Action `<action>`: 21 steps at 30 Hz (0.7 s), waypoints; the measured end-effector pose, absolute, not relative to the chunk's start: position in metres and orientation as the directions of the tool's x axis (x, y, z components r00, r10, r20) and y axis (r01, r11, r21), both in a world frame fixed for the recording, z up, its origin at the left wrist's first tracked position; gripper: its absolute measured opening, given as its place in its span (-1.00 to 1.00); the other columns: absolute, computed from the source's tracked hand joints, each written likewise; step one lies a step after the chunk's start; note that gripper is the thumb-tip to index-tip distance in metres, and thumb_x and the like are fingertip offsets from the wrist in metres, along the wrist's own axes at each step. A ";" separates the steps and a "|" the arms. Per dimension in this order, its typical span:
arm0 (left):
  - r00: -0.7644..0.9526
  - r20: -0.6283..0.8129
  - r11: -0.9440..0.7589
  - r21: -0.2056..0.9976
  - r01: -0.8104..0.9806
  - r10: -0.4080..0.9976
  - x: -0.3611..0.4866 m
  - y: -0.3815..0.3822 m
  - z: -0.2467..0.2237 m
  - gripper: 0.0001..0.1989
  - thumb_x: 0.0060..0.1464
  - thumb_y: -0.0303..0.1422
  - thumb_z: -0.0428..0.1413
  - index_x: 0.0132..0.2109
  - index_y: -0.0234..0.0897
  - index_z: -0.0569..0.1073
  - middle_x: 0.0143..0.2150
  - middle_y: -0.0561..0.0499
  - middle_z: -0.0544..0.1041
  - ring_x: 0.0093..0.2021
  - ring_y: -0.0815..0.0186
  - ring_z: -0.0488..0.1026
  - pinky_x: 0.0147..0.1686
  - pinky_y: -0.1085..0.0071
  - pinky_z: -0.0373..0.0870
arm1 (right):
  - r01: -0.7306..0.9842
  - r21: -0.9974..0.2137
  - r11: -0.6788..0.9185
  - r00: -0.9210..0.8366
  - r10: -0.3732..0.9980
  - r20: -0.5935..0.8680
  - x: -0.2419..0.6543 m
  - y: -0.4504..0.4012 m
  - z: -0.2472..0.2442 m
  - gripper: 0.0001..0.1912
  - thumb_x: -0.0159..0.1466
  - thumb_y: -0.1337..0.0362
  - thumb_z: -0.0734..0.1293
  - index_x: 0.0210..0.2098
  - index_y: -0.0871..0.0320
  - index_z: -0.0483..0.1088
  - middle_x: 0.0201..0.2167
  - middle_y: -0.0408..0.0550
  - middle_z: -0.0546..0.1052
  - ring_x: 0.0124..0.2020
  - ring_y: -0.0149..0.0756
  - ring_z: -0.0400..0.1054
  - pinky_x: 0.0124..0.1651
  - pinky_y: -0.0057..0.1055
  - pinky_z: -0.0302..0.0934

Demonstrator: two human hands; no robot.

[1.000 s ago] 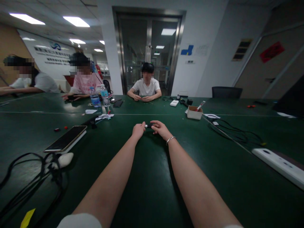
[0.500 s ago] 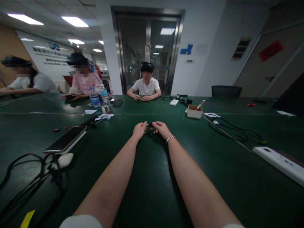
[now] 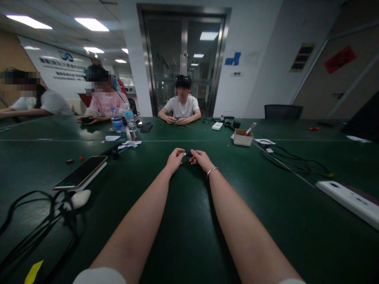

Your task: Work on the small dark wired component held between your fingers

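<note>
Over the green table, both arms reach straight ahead and the hands nearly meet. Between them is a small black piece with a silvery end; it is too small to tell its kind. The fingers of my left hand are closed at its silvery left end. My right hand, with a silver bangle at the wrist, pinches the black right end. Fingertips partly cover the piece.
To the left lie a phone on a white box, a pale mouse-shaped thing and black cables. A small box stands ahead right, a power strip near right. Bottles stand farther off; several people sit across.
The silvery end shows a little more between my fingertips. The left fingers have shifted slightly, and the camera view has moved a little. Both hands stay in nearly the same place.
</note>
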State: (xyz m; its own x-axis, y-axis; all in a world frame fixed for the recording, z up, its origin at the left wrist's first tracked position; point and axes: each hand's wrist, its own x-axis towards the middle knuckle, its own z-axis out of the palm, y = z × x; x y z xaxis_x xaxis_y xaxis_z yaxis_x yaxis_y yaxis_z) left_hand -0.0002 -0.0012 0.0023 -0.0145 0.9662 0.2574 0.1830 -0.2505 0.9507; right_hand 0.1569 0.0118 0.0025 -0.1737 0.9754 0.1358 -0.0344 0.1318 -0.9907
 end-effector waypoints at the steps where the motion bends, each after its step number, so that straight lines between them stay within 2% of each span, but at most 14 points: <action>1: -0.008 0.251 -0.245 0.953 0.178 0.968 0.000 -0.001 0.002 -0.79 0.09 -0.29 0.02 -0.15 -0.26 0.43 -0.44 0.06 0.39 -0.52 0.45 0.30 -0.57 0.56 0.25 | -0.038 -0.991 0.129 -0.174 0.976 0.134 0.157 0.012 0.003 -0.71 0.28 0.14 0.29 -0.45 0.24 0.34 -0.65 -0.10 0.48 -0.73 -0.54 0.25 -0.61 -0.61 0.21; 7: -0.003 0.249 -0.245 0.955 0.169 0.968 0.000 0.000 0.001 -0.77 0.09 -0.30 0.02 -0.13 -0.27 0.42 -0.47 0.07 0.40 -0.54 0.45 0.30 -0.57 0.55 0.24 | -0.033 -0.992 0.124 -0.180 0.975 0.128 0.156 0.011 0.004 -0.71 0.28 0.14 0.29 -0.45 0.23 0.34 -0.66 -0.12 0.46 -0.73 -0.54 0.25 -0.62 -0.63 0.19; 11: 0.026 0.232 -0.233 0.961 0.152 0.972 0.000 -0.001 0.003 -0.74 0.13 -0.27 -0.03 -0.13 -0.32 0.43 -0.56 0.08 0.36 -0.61 0.47 0.25 -0.58 0.54 0.22 | -0.024 -0.992 0.123 -0.179 0.976 0.125 0.156 0.011 0.004 -0.70 0.30 0.15 0.28 -0.46 0.24 0.34 -0.67 -0.12 0.46 -0.73 -0.54 0.26 -0.62 -0.63 0.18; 17: 0.028 0.233 -0.234 0.958 0.168 0.972 0.000 -0.001 0.003 -0.73 0.15 -0.29 -0.06 -0.12 -0.31 0.43 -0.51 0.06 0.38 -0.57 0.47 0.26 -0.58 0.57 0.22 | -0.036 -0.993 0.112 -0.193 0.974 0.117 0.156 0.012 0.003 -0.69 0.28 0.11 0.29 -0.44 0.24 0.34 -0.67 -0.12 0.46 -0.71 -0.53 0.28 -0.60 -0.62 0.20; 21: -0.009 0.224 -0.219 0.958 0.186 0.974 -0.001 0.003 0.000 -0.76 0.08 -0.32 0.02 -0.10 -0.26 0.44 -0.38 0.03 0.44 -0.52 0.46 0.30 -0.57 0.56 0.26 | -0.022 -0.992 0.122 -0.190 0.974 0.124 0.156 0.013 0.003 -0.67 0.28 0.12 0.30 -0.48 0.24 0.33 -0.68 -0.12 0.46 -0.72 -0.54 0.28 -0.64 -0.64 0.15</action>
State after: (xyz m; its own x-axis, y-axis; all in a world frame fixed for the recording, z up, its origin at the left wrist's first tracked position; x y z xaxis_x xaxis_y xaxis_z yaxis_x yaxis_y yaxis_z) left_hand -0.0005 0.0033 -0.0002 -0.0086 0.9745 0.2244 0.1857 -0.2190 0.9579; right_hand 0.1563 0.0128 0.0034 -0.1904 0.9738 0.1240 -0.0219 0.1221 -0.9923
